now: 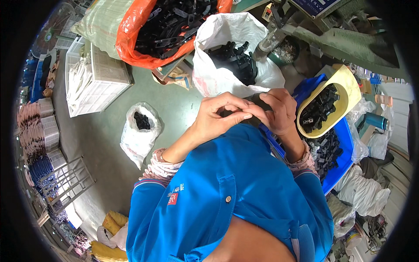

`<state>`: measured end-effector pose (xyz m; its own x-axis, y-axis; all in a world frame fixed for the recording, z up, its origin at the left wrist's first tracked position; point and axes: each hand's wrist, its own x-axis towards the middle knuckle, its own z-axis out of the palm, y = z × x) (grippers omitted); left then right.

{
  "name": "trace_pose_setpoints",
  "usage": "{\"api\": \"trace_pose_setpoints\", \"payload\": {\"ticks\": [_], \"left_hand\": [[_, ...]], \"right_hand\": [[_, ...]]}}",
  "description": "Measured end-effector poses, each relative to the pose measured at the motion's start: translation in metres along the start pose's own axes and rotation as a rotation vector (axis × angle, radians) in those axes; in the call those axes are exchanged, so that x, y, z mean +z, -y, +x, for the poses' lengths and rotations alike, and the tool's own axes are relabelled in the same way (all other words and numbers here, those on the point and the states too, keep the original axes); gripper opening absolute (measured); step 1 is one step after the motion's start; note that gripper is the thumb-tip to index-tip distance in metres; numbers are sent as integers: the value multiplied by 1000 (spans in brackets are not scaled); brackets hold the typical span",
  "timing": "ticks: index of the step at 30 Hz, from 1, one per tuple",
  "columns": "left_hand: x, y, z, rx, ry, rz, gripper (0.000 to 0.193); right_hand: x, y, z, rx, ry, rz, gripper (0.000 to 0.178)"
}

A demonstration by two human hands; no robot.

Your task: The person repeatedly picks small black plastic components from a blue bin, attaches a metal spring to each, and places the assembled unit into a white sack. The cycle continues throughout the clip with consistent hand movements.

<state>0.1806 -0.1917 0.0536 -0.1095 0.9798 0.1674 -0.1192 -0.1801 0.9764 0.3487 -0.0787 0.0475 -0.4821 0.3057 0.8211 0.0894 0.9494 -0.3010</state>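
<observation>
My left hand [221, 114] and my right hand [280, 112] meet in front of my chest, fingertips touching. The left thumb and forefinger are pinched together against the fingers of the right hand, which are curled. Anything between them is too small or too hidden to make out. Just beyond them stands a white woven sack [209, 83] with its mouth open, holding black plastic parts [238, 61]. Beside my right hand a yellow scoop-shaped container [349, 94] holds small black parts [321, 109].
A blue bin [347, 150] of black parts lies under the yellow container. Beyond, an orange-lined sack [126, 41] brims with black pieces. A machine arm [340, 46] juts in from the upper right. On the floor at left are a small white sack [137, 142] and a white crate [107, 81].
</observation>
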Motion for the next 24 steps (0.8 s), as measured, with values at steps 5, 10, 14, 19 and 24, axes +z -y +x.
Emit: {"api": "trace_pose_setpoints", "payload": {"ticks": [5, 10, 14, 19, 24], "left_hand": [[1, -4, -1, -55, 16, 48, 25], [2, -1, 3, 100, 36, 131, 25], [5, -4, 2, 106, -6, 107, 22], [4, -1, -3, 54, -25, 70, 21], [10, -5, -4, -25, -110, -10, 20]], "right_hand": [[-2, 1, 0, 4, 7, 2, 44], [-3, 1, 1, 7, 9, 19, 45], [-4, 1, 1, 28, 14, 22, 46], [-2, -1, -4, 40, 25, 37, 47], [1, 1, -6, 63, 33, 34, 48]]}}
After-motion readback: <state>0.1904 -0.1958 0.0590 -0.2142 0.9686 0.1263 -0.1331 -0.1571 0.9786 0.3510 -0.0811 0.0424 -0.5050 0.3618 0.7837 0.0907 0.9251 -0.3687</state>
